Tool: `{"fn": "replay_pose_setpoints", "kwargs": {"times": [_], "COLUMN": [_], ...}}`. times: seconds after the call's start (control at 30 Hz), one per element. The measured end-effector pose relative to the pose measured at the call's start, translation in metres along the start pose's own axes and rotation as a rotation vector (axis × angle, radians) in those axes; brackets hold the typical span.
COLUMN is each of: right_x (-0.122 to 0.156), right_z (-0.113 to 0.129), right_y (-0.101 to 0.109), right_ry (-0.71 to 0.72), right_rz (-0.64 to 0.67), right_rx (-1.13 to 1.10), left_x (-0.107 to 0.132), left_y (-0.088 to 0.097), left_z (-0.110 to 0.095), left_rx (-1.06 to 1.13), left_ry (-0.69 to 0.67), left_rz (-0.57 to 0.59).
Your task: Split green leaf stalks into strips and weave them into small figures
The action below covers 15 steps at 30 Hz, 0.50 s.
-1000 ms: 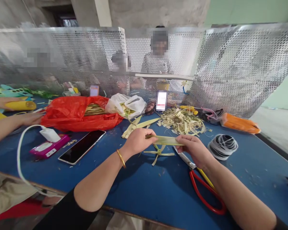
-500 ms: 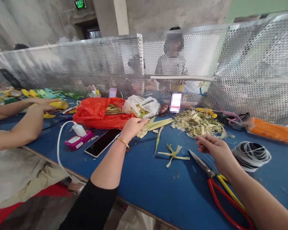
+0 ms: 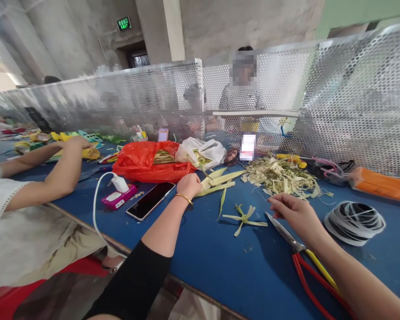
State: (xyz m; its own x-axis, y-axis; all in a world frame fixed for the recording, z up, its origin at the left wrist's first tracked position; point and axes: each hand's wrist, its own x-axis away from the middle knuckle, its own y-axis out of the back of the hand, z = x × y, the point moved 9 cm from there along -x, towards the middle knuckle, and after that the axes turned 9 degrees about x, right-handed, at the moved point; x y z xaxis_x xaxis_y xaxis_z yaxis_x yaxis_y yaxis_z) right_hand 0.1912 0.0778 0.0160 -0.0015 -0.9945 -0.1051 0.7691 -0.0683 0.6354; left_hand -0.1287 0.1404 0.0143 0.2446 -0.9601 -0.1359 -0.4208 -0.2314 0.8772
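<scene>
My left hand (image 3: pixel 189 185), with a gold bangle at the wrist, is closed on pale green leaf strips (image 3: pixel 216 180) that lie on the blue table (image 3: pixel 226 262). My right hand (image 3: pixel 295 214) hovers over the table with its fingers curled loosely and nothing seen in them. It is just above the blades of red-handled scissors (image 3: pixel 302 258). A small star-shaped woven leaf piece (image 3: pixel 242 218) lies between my hands. A heap of leaf trimmings (image 3: pixel 280 174) sits behind it.
A red plastic bag (image 3: pixel 146 162) and a white bag (image 3: pixel 200 151) hold more leaves. A black phone (image 3: pixel 150 201), a pink power bank (image 3: pixel 118 198) with a white cable, a coil of cord (image 3: pixel 354 221) and an orange packet (image 3: pixel 382 184) lie around. Another person's arms (image 3: pixel 50 173) work at left. A perforated metal screen (image 3: pixel 336 93) closes the back.
Both hands let go of the leaf strip held between them. My left hand reached forward to the strips by the bags, my right hand stayed near the scissors. The view swung left.
</scene>
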Motion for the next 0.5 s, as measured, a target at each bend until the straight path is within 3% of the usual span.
{"fn": "replay_pose_setpoints", "kwargs": {"times": [0.1, 0.27, 0.5], "right_x": [0.002, 0.001, 0.002], "right_z": [0.004, 0.0, 0.0], "right_y": [0.0, -0.006, -0.009], "right_ry": [0.038, 0.066, 0.078], "right_rz": [-0.001, 0.029, 0.053], "right_rx": [0.066, 0.148, 0.236], "left_x": [0.001, 0.005, 0.013], "left_y": [0.006, 0.0, 0.023], "left_z": [-0.002, -0.012, -0.034], "left_rx": [0.005, 0.033, 0.116], "left_ry": [-0.006, -0.087, -0.194], "left_rz": [-0.06, -0.012, -0.185]}}
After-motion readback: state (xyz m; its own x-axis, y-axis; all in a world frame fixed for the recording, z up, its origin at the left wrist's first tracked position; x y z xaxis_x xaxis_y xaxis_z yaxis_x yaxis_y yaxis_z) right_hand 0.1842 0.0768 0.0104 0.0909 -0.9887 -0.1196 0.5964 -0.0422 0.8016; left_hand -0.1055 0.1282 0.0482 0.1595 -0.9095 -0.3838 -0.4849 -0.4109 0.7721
